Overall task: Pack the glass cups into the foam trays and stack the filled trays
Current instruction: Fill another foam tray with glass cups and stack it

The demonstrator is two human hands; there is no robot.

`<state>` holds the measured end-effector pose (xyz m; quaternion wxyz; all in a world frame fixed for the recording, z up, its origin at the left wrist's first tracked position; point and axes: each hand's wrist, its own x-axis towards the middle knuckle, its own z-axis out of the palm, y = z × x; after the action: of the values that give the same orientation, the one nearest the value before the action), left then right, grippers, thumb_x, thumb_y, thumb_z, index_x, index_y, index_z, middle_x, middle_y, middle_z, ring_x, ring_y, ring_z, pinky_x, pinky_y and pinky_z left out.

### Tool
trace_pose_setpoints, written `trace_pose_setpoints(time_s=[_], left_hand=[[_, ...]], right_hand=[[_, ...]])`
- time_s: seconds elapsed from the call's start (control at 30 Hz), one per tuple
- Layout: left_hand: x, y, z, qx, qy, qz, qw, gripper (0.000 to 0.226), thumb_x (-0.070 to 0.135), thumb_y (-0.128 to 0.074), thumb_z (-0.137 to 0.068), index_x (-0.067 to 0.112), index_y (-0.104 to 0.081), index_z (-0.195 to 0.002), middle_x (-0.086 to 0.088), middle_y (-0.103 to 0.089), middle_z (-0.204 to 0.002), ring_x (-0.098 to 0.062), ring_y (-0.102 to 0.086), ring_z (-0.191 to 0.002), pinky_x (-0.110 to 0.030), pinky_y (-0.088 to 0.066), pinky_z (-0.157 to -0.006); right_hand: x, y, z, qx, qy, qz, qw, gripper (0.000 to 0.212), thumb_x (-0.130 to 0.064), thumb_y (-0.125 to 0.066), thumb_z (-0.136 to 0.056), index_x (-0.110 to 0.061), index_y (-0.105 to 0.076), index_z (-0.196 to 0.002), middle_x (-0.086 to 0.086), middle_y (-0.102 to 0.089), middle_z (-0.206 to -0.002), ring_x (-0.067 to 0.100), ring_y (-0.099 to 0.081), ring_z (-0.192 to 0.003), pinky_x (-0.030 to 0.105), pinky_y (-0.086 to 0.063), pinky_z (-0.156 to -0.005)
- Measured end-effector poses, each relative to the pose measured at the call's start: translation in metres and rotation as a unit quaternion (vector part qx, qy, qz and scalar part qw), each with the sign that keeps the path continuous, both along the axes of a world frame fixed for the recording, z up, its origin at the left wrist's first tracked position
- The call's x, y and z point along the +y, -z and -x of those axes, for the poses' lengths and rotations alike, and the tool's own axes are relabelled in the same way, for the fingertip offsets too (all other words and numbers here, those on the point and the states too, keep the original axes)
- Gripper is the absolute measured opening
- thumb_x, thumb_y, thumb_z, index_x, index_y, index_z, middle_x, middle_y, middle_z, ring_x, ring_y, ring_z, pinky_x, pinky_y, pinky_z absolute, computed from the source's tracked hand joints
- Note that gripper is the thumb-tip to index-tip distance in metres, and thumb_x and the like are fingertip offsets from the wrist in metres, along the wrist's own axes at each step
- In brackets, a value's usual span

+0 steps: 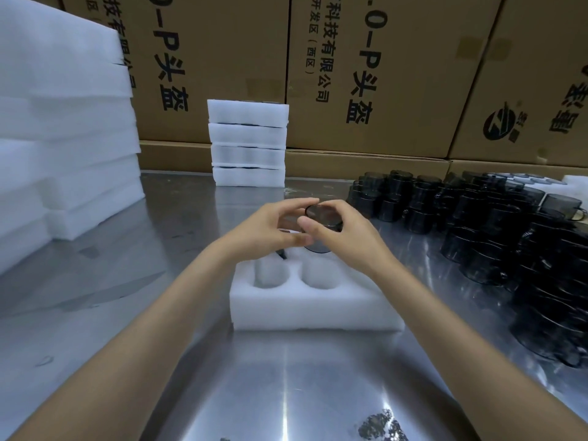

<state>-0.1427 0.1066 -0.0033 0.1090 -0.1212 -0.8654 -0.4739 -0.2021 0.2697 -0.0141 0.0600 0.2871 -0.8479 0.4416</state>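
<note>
A white foam tray lies on the steel table in front of me, its two near round pockets empty. Above its far side, my right hand grips a dark smoked glass cup. My left hand meets it from the left, fingertips on the same cup. A dark part of another cup shows under my left hand at the tray's far left pocket. The far pockets are mostly hidden by my hands.
A stack of several filled foam trays stands at the back centre. Empty foam trays pile up at the left. Many dark glass cups are stacked at the right. Cardboard boxes wall off the back.
</note>
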Motion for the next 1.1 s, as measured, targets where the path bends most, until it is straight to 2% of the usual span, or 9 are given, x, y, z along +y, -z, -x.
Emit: trace_pose_setpoints(time_s=[0.13, 0.27, 0.37, 0.53, 0.67, 0.77, 0.87, 0.97, 1.1], left_hand=[[-0.001, 0.004, 0.001, 0.001, -0.031, 0.019, 0.999, 0.064, 0.008, -0.067, -0.086, 0.021, -0.039, -0.142, 0.007, -0.057, -0.124, -0.004, -0.058, -0.111, -0.017, -0.045, -0.095], [0.000, 0.007, 0.001, -0.015, -0.032, 0.041, 0.999, 0.064, 0.008, -0.062, -0.089, 0.018, -0.034, -0.145, 0.008, -0.052, -0.129, -0.002, -0.049, -0.120, -0.013, -0.042, -0.097], [0.001, 0.011, 0.002, -0.019, -0.044, 0.071, 0.996, 0.061, 0.010, -0.061, -0.091, 0.016, -0.034, -0.145, 0.002, -0.052, -0.136, -0.008, -0.048, -0.126, -0.030, -0.040, -0.106], [0.002, 0.014, 0.000, -0.019, -0.059, 0.088, 0.994, 0.062, 0.012, -0.059, -0.092, 0.017, -0.030, -0.146, 0.002, -0.049, -0.140, -0.009, -0.044, -0.130, -0.031, -0.037, -0.109], [0.001, 0.018, -0.004, 0.008, -0.087, 0.114, 0.990, 0.064, 0.021, -0.058, -0.093, 0.024, -0.026, -0.149, 0.006, -0.039, -0.148, -0.006, -0.036, -0.135, -0.023, -0.032, -0.107], [-0.004, 0.018, -0.014, 0.054, -0.108, 0.144, 0.982, 0.059, 0.021, -0.054, -0.094, 0.032, -0.030, -0.147, 0.014, -0.034, -0.149, -0.002, -0.030, -0.137, -0.016, -0.024, -0.104], [-0.006, 0.016, -0.021, 0.078, -0.104, 0.254, 0.958, 0.055, 0.022, -0.048, -0.091, 0.032, -0.036, -0.144, 0.018, -0.032, -0.149, -0.001, -0.027, -0.138, -0.018, -0.020, -0.109], [-0.002, 0.014, -0.022, 0.064, -0.093, 0.328, 0.938, 0.062, 0.036, -0.032, -0.080, 0.033, -0.040, -0.142, 0.019, -0.032, -0.149, 0.001, -0.025, -0.138, -0.017, -0.016, -0.110], [0.000, 0.013, -0.020, 0.013, -0.087, 0.329, 0.940, 0.067, 0.039, -0.028, -0.073, 0.034, -0.048, -0.137, 0.022, -0.038, -0.145, 0.002, -0.030, -0.137, -0.023, -0.026, -0.107]], right_hand=[[0.002, 0.000, 0.008, -0.047, -0.019, 0.022, 0.998, 0.047, -0.052, -0.064, -0.080, -0.027, -0.057, -0.119, -0.019, -0.059, -0.096, 0.007, -0.060, -0.094, 0.044, -0.051, -0.089], [0.002, 0.002, 0.009, -0.015, 0.005, 0.006, 1.000, 0.052, -0.057, -0.065, -0.077, -0.025, -0.060, -0.118, -0.023, -0.058, -0.094, -0.003, -0.060, -0.085, 0.024, -0.050, -0.075], [0.002, 0.002, 0.009, -0.034, 0.000, -0.005, 0.999, 0.051, -0.057, -0.067, -0.075, -0.027, -0.062, -0.116, -0.019, -0.061, -0.100, -0.006, -0.060, -0.084, 0.017, -0.043, -0.068], [0.002, 0.001, 0.006, -0.025, 0.004, -0.024, 0.999, 0.054, -0.058, -0.065, -0.077, -0.028, -0.060, -0.121, -0.015, -0.063, -0.107, 0.007, -0.058, -0.102, 0.025, -0.044, -0.079], [0.006, -0.001, 0.001, 0.031, 0.024, -0.082, 0.996, 0.060, -0.061, -0.044, -0.087, -0.031, -0.045, -0.139, -0.011, -0.054, -0.134, 0.013, -0.044, -0.127, 0.039, -0.038, -0.103], [0.014, -0.005, -0.001, 0.084, -0.009, -0.090, 0.992, 0.046, -0.037, -0.031, -0.099, -0.032, -0.035, -0.145, -0.016, -0.038, -0.148, 0.006, -0.027, -0.137, 0.029, -0.024, -0.107], [0.020, -0.002, -0.003, 0.107, -0.053, -0.194, 0.974, 0.050, -0.025, -0.025, -0.099, -0.033, -0.023, -0.149, -0.023, -0.020, -0.154, -0.003, -0.012, -0.140, 0.016, -0.012, -0.101], [0.023, 0.001, -0.003, 0.079, -0.067, -0.253, 0.962, 0.054, -0.027, -0.024, -0.098, -0.036, -0.016, -0.150, -0.026, -0.010, -0.155, -0.007, -0.005, -0.141, 0.019, -0.008, -0.106], [0.021, 0.001, -0.003, 0.036, -0.083, -0.301, 0.949, 0.052, -0.028, -0.022, -0.099, -0.032, -0.016, -0.151, -0.021, -0.010, -0.156, -0.002, -0.006, -0.143, 0.022, -0.007, -0.112]])
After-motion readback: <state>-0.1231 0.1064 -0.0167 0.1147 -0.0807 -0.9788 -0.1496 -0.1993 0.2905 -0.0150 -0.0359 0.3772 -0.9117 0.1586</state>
